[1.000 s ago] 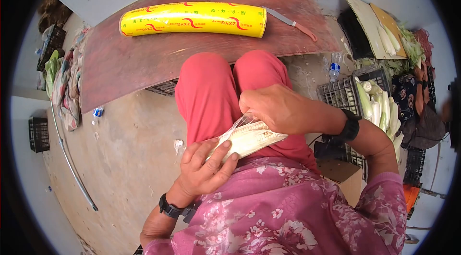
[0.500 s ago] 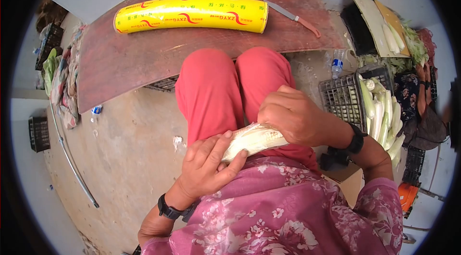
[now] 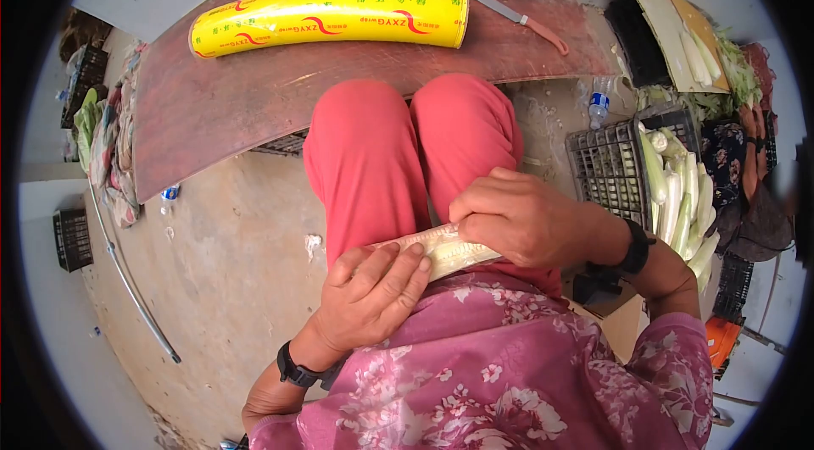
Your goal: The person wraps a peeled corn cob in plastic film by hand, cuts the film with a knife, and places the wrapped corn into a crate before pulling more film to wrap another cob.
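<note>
Across my lap lies a pale ear of corn point(image 3: 448, 250) with shiny clear plastic film around it. My left hand point(image 3: 377, 289) is closed over its left end, fingers laid together on top. My right hand point(image 3: 517, 217) grips the other end, its fingers curled in; whether it pinches the film or the corn itself is hidden. Beyond my knees, on the reddish board point(image 3: 280, 94), lies a thick yellow roll of plastic wrap point(image 3: 331, 18). A knife point(image 3: 517, 18) with a pinkish handle rests to the right of the roll.
At my right a black crate point(image 3: 604, 163) holds several long pale-green ears point(image 3: 678, 187). A plastic bottle point(image 3: 599, 102) stands behind it. Another person's arm point(image 3: 751, 153) shows at the far right. On the left floor lies a metal pole point(image 3: 131, 285) near bundled cloth point(image 3: 106, 145).
The corn's film now looks smoother and tighter. My left fingers have come together on its top, where they were spread before. My right hand remains at its end. The view has shifted slightly.
</note>
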`<action>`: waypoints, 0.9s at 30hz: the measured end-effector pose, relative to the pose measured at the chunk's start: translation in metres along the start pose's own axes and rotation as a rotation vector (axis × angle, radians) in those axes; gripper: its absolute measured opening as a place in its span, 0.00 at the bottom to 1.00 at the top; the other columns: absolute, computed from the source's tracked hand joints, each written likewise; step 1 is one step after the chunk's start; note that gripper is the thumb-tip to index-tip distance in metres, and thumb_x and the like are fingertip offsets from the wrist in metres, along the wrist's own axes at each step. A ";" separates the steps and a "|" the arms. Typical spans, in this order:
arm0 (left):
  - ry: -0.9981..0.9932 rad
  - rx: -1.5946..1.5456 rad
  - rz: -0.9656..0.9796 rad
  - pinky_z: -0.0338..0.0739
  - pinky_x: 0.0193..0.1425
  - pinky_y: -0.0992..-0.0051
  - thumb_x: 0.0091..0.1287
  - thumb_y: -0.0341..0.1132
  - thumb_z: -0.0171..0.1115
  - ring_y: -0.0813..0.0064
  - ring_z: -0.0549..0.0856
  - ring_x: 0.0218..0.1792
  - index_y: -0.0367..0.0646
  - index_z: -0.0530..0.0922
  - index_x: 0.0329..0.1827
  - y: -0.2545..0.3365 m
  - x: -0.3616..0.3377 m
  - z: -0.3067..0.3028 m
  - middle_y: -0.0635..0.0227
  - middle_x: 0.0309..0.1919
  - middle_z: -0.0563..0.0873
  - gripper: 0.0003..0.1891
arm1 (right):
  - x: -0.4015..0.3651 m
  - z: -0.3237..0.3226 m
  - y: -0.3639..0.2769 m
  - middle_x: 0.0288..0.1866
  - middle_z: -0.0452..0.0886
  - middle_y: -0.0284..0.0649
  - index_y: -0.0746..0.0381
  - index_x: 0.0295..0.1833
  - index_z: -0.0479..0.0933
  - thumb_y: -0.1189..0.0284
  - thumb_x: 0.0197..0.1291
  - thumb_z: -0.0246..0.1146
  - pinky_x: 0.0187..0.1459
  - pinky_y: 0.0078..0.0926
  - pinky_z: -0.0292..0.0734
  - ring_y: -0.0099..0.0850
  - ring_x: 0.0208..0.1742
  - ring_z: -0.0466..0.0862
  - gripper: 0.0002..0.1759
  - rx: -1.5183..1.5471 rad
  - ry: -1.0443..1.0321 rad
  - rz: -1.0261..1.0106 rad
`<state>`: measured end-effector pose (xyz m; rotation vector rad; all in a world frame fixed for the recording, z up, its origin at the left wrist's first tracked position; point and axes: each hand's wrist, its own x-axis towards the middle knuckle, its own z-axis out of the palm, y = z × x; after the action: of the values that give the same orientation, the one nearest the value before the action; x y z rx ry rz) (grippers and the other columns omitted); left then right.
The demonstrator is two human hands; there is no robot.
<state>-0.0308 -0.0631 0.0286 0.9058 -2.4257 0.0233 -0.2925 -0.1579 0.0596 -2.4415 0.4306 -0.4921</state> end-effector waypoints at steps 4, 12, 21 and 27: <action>-0.004 0.012 0.007 0.76 0.55 0.67 0.63 0.34 0.64 0.67 0.83 0.53 0.42 0.85 0.54 0.000 -0.002 0.001 0.64 0.57 0.87 0.16 | 0.005 -0.007 0.000 0.40 0.80 0.42 0.64 0.46 0.77 0.75 0.59 0.60 0.44 0.35 0.70 0.40 0.40 0.80 0.09 0.041 -0.056 0.033; -0.002 0.013 0.027 0.76 0.55 0.67 0.63 0.35 0.63 0.68 0.83 0.53 0.42 0.85 0.53 -0.001 -0.002 0.001 0.64 0.56 0.87 0.16 | 0.023 -0.003 0.007 0.37 0.82 0.48 0.66 0.47 0.78 0.72 0.63 0.60 0.43 0.43 0.76 0.46 0.41 0.84 0.10 0.077 -0.108 0.067; 0.010 0.013 0.025 0.76 0.55 0.67 0.63 0.35 0.64 0.68 0.84 0.52 0.42 0.85 0.52 -0.001 -0.003 0.002 0.64 0.55 0.87 0.16 | 0.032 -0.004 0.012 0.35 0.80 0.49 0.65 0.38 0.77 0.72 0.65 0.60 0.42 0.47 0.77 0.50 0.38 0.83 0.07 0.161 -0.271 0.131; 0.036 0.014 0.017 0.77 0.53 0.67 0.63 0.33 0.66 0.68 0.84 0.51 0.43 0.85 0.52 -0.002 -0.003 0.002 0.63 0.54 0.88 0.14 | 0.024 0.005 0.012 0.35 0.79 0.49 0.65 0.39 0.74 0.73 0.65 0.60 0.42 0.47 0.75 0.51 0.39 0.82 0.06 0.122 -0.146 0.116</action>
<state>-0.0289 -0.0629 0.0251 0.8837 -2.4027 0.0619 -0.2716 -0.1742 0.0547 -2.3010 0.4633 -0.2801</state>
